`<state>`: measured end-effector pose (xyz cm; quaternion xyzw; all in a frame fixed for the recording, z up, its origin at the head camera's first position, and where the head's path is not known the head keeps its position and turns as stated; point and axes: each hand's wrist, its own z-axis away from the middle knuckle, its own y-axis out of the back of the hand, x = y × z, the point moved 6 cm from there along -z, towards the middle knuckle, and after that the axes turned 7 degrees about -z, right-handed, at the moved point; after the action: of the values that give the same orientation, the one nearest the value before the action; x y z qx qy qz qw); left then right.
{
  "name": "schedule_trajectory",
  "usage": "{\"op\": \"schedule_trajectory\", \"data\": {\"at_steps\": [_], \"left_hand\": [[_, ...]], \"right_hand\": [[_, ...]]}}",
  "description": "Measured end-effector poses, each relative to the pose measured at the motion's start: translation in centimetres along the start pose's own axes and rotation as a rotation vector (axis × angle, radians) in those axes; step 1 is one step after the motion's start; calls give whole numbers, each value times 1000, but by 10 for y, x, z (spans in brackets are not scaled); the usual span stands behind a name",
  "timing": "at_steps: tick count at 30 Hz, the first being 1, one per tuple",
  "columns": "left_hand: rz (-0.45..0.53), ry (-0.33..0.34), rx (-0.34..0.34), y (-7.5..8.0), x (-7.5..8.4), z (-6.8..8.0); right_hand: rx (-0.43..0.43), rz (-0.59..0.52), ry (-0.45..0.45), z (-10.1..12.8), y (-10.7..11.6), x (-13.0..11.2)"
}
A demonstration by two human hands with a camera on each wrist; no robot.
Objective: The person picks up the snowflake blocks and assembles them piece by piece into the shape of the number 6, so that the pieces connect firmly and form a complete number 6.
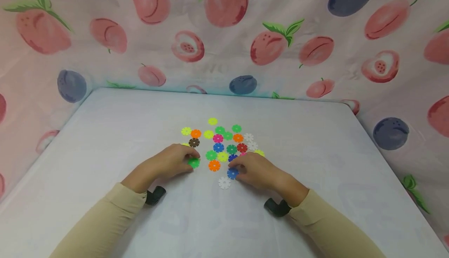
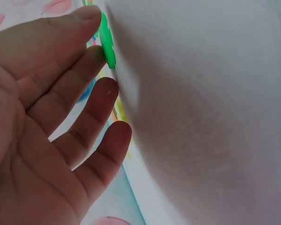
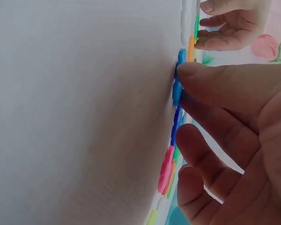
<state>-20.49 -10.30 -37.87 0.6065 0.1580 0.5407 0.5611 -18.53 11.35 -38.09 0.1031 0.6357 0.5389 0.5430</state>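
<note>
Flat notched plastic discs in many colours lie on the white table. At the left side of the group, my left hand [image 1: 173, 160] has its thumb and index finger on the edges of a green disc [image 1: 194, 163], pinching it; the other fingers are spread loosely in the left wrist view. My right hand [image 1: 257, 169] pinches a light-blue disc [image 1: 232, 173] between thumb and index finger. That blue disc [image 3: 179, 77] appears edge-on at the tabletop in the right wrist view. A white disc [image 1: 224, 182] lies beside it, and an orange disc [image 1: 214, 165] lies between the hands.
More discs spread beyond the hands, among them a brown disc [image 1: 194, 142], a red disc [image 1: 242, 147] and a yellow disc [image 1: 212, 121]. The right hand partly covers a pink and a dark-blue disc. Fruit-patterned cloth [image 1: 217, 63] hangs behind the white table [image 1: 105, 133].
</note>
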Motion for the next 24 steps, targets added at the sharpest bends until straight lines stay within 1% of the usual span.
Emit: {"op": "schedule_trajectory", "data": {"at_steps": [5, 12, 16, 20, 24], "left_hand": [[-1, 22, -9, -1, 0, -1], [-1, 34, -3, -3, -1, -5], [4, 58, -8, -4, -2, -7], [17, 79, -13, -6, -3, -9], [30, 95, -11, -7, -3, -10]], "right_hand": [[3, -6, 0, -1, -1, 1], [2, 5, -31, -3, -2, 0], [1, 10, -32, -4, -2, -1], [-8, -11, -37, -6, -3, -1], [-10, -58, -57, -8, -3, -1]]}}
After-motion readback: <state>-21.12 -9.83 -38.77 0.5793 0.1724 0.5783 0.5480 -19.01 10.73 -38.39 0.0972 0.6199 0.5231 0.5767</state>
